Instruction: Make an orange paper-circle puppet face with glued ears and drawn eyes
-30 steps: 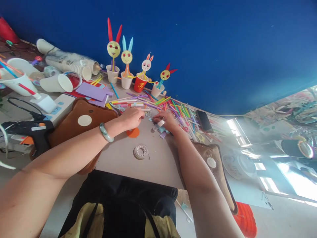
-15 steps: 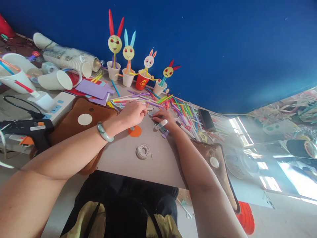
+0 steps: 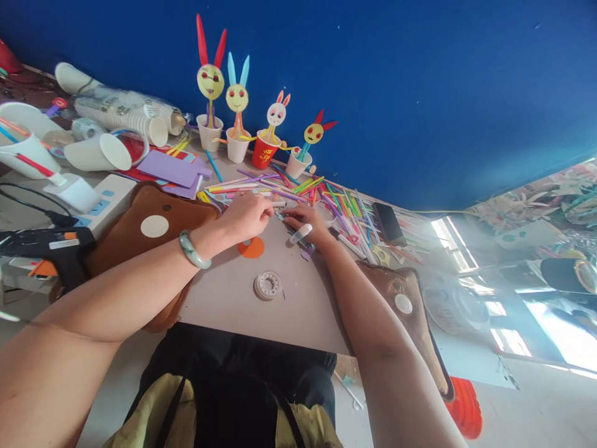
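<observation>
My left hand (image 3: 252, 214), with a green bangle (image 3: 192, 250) at its wrist, is curled closed over the table (image 3: 233, 298); whatever its fingertips pinch is hidden. Just to the right, my right hand (image 3: 306, 223) rests low with its fingers stretched leftward, touching a small pale bluish piece (image 3: 280, 216). By the heel of that hand lies a translucent white tube (image 3: 301, 234), and beside it a purple scrap (image 3: 306, 252). An orange paper disc (image 3: 252, 249) bearing a small grey spot lies below my left hand. Nearer to me is a white roll of tape (image 3: 268, 285).
Rabbit-faced figures in cups (image 3: 237, 146) stand along the blue wall. Coloured sticks (image 3: 345, 211) and a phone (image 3: 389, 224) lie behind my hands. Brown cushions (image 3: 158, 249) flank the workspace. At left are a glue gun (image 3: 60, 249), a power strip (image 3: 109, 202) and paper cups (image 3: 100, 152).
The whole view has shifted slightly. Both hands stay nearly in place, the right fingers reaching a little flatter beside the small bluish piece.
</observation>
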`<state>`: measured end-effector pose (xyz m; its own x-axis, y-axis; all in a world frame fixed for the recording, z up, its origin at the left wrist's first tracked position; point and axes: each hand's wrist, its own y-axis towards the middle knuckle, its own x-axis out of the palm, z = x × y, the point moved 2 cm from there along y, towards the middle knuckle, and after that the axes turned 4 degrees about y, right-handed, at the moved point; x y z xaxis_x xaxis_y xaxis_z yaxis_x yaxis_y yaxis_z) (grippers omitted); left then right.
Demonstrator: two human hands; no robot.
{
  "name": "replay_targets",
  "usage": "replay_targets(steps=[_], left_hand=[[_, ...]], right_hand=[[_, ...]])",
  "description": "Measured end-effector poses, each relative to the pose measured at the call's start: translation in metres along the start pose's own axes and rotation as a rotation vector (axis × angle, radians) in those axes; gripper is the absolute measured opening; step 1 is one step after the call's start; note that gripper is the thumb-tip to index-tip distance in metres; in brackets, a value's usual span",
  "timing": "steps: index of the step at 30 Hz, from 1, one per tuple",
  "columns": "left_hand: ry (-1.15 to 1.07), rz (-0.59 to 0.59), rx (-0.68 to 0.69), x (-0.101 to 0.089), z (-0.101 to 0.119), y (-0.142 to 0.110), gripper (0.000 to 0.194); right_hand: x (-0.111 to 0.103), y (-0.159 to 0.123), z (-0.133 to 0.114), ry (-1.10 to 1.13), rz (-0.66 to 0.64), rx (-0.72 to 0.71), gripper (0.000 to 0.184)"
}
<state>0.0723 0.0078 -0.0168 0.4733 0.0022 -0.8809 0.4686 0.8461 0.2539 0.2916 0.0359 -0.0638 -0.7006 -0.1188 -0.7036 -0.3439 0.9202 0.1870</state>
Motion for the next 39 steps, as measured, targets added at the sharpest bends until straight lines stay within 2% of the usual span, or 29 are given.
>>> replay_targets(steps=[9, 14, 18, 22, 27, 33, 39], left_hand=[[0.021, -0.029, 0.003, 0.003, 0.002, -0.001, 0.024], [0.008, -0.027, 0.004, 0.005, 0.000, -0.001, 0.023], [-0.024, -0.027, -0.006, 0.003, 0.000, -0.001, 0.022], [-0.159, -0.010, -0.041, 0.003, -0.001, 0.000, 0.018], [-0.465, 0.032, -0.093, 0.005, -0.004, 0.005, 0.011], [-0.761, 0.035, -0.092, -0.004, 0.003, 0.006, 0.017], [-0.743, 0.056, -0.038, -0.013, 0.012, 0.001, 0.014]], right_hand=[[0.003, 0.002, -0.001, 0.009, 0.026, -0.022, 0.018], [0.001, -0.001, -0.001, 0.128, 0.049, 0.076, 0.022], [-0.004, -0.002, 0.004, 0.225, 0.142, 0.169, 0.024], [-0.015, -0.005, -0.003, 0.298, 0.293, 0.174, 0.021], [-0.030, -0.013, -0.032, 0.432, 0.387, 0.149, 0.026], [-0.027, -0.021, -0.072, 0.582, 0.217, 0.111, 0.050], [-0.023, -0.028, -0.092, 0.526, 0.172, 0.096, 0.056]])
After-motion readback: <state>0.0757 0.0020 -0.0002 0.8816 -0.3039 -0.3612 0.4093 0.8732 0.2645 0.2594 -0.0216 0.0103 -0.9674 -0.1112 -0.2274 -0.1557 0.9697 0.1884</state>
